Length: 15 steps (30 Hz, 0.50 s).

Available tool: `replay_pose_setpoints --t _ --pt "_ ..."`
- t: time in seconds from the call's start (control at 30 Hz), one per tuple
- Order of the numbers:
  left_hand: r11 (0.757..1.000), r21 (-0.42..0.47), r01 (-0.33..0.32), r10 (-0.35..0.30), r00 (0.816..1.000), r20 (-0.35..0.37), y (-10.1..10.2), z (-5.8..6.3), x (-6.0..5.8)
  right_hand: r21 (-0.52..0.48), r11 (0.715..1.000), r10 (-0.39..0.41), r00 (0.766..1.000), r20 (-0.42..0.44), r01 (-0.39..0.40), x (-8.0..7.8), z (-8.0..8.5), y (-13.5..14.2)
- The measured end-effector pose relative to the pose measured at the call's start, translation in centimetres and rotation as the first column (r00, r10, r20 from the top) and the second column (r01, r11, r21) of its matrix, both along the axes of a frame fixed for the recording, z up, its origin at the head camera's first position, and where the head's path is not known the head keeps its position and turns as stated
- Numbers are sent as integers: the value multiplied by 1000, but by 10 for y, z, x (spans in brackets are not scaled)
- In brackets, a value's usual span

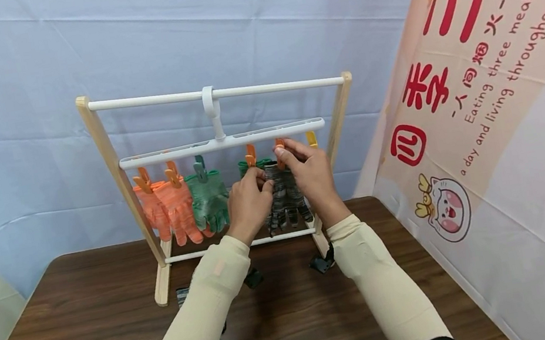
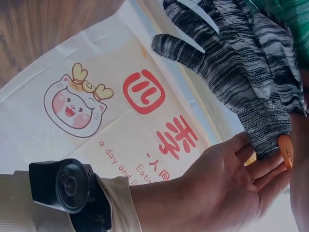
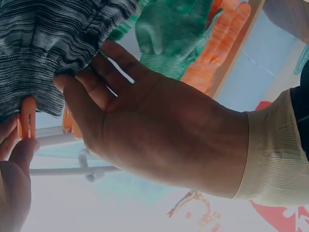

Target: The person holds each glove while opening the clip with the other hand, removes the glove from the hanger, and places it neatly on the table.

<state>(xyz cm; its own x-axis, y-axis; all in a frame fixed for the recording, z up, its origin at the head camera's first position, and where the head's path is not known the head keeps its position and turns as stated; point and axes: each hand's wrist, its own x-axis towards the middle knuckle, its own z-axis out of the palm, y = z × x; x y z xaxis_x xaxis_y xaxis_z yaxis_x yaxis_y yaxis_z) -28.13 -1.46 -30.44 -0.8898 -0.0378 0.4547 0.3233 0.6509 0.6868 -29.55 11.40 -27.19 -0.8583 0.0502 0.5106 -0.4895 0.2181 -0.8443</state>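
Note:
A black-and-grey striped knit glove (image 1: 285, 194) hangs fingers down from the right part of a white hanger (image 1: 267, 134). My left hand (image 1: 249, 202) pinches the near side of its cuff with thumb and fingers, as the right wrist view shows on the striped glove (image 3: 43, 53). At the same cuff, my right hand (image 1: 315, 178) pinches an orange clothespin (image 1: 280, 154) between thumb and fingers. In the left wrist view the orange clothespin (image 2: 285, 151) sits on the cuff edge. A green glove behind the left hand is mostly hidden, below another orange clothespin (image 1: 250, 155).
Two orange gloves (image 1: 179, 208) and a green glove (image 1: 209, 201) hang from clothespins on the left. A yellow clothespin (image 1: 311, 139) is at the right end. The hanger hooks over a wooden rack (image 1: 111, 148). Another striped glove (image 1: 182, 296) lies on the table, mostly under the left forearm.

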Motion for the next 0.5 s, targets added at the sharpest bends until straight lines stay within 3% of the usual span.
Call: replay_pose_setpoints --t 0.5 --pt "1000 -27 15 -15 1000 -10 -3 -6 6 -1 1000 -27 999 -17 27 2 2 -1"
